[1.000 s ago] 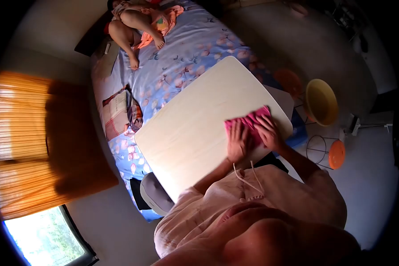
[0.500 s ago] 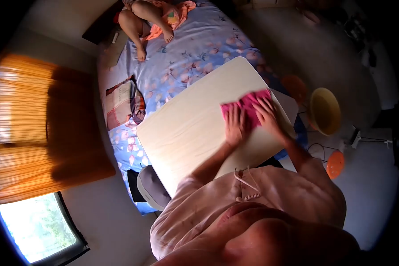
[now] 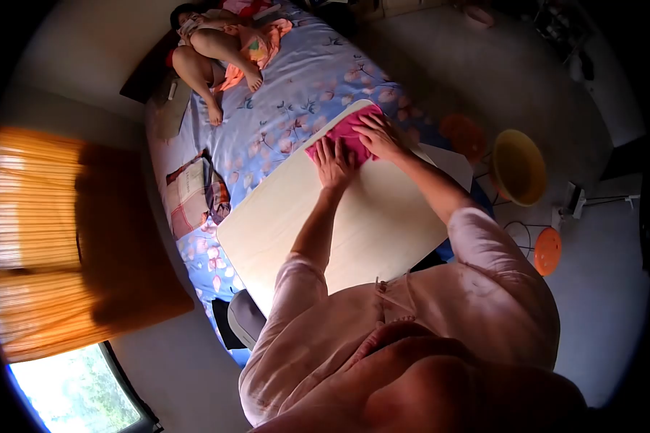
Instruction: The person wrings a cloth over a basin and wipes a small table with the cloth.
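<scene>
A pink cloth (image 3: pixel 347 139) lies spread at the far edge of the pale tabletop (image 3: pixel 368 220), close to its far corner. My left hand (image 3: pixel 334 164) rests flat on the cloth's left part, fingers spread. On its right part my right hand (image 3: pixel 380 137) presses down, also with fingers apart. Both palms face the tabletop, and the arms are stretched forward. Neither hand is closed round the cloth.
Beyond the table is a bed (image 3: pixel 296 79) with a flowered sheet, where a person (image 3: pixel 220 47) lies. Folded fabric (image 3: pixel 189 195) sits on the bed's left side. At right are a yellow basin (image 3: pixel 518 167) and an orange stool (image 3: pixel 547 251). A grey chair-like object (image 3: pixel 245 317) stands at the lower left.
Both hands and the pink cloth have moved away from my body and leftward, from the table's right side to its far edge. My arms are stretched further out.
</scene>
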`<state>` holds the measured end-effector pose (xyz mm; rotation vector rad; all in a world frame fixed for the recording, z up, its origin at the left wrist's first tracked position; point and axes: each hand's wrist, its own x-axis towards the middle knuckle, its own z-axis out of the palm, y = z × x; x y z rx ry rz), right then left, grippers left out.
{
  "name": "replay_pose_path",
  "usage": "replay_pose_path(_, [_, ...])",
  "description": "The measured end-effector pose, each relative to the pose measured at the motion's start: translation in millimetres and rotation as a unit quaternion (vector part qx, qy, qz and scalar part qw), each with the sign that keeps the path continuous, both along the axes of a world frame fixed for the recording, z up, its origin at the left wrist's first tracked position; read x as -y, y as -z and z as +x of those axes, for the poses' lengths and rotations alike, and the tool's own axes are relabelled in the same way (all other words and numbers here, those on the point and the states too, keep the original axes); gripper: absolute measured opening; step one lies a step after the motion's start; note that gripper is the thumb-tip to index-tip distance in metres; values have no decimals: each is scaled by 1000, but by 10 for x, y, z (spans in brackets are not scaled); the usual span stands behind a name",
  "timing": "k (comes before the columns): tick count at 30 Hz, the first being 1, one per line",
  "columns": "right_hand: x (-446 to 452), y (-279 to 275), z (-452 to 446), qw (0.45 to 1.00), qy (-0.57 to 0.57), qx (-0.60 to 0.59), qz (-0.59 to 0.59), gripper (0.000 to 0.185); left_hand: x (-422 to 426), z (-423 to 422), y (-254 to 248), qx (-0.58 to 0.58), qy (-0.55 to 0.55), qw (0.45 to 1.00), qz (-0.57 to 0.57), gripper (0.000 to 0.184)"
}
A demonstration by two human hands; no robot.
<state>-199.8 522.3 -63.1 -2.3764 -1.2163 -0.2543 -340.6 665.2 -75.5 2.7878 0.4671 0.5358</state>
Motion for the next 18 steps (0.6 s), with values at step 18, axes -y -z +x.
replay_pose_path(18, [1767, -216, -1096, 1000, 0, -18, -1, 41, 1469, -902, -167, 64, 149, 981, -107, 70])
